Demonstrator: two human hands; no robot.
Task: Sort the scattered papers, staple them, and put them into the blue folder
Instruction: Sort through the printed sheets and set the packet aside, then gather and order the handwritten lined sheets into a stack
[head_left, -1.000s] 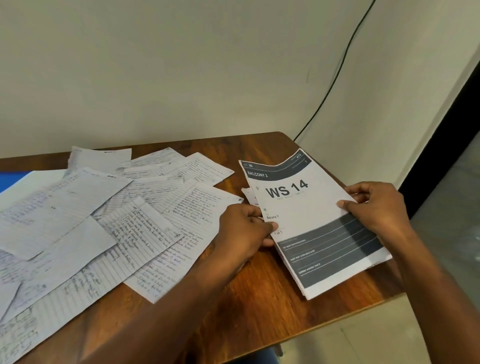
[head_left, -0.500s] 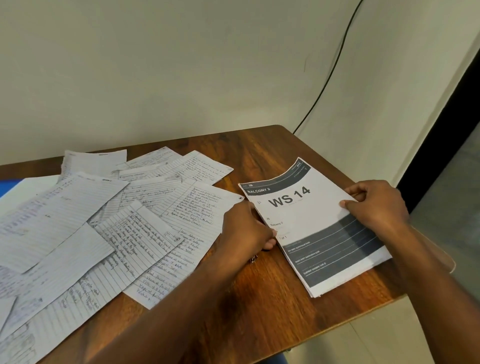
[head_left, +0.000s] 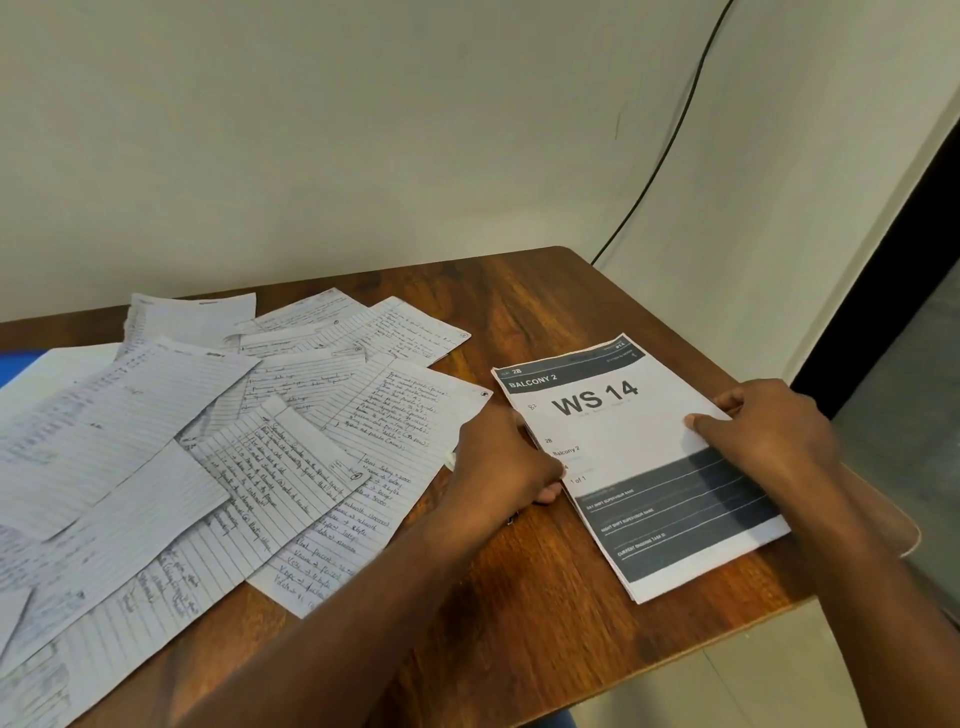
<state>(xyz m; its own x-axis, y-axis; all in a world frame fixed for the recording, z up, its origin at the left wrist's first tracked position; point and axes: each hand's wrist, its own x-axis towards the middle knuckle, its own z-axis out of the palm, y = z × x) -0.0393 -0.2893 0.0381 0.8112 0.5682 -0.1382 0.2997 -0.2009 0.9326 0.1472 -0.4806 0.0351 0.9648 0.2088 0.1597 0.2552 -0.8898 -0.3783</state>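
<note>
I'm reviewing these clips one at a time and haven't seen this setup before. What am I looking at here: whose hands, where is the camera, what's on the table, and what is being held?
There is no machine here: a person works with bare hands, and the single camera sits on their head, looking forward and down. The left hand and right hand grip opposite side edges of a printed stack whose top sheet reads "WS 14" and "Balcony 2". It lies on the wooden table near its right edge. To the left, handwritten lined papers lie scattered and overlapping. A sliver of something blue shows at the far left, possibly the folder. A black cable runs down the wall. No stapler is visible.
</note>
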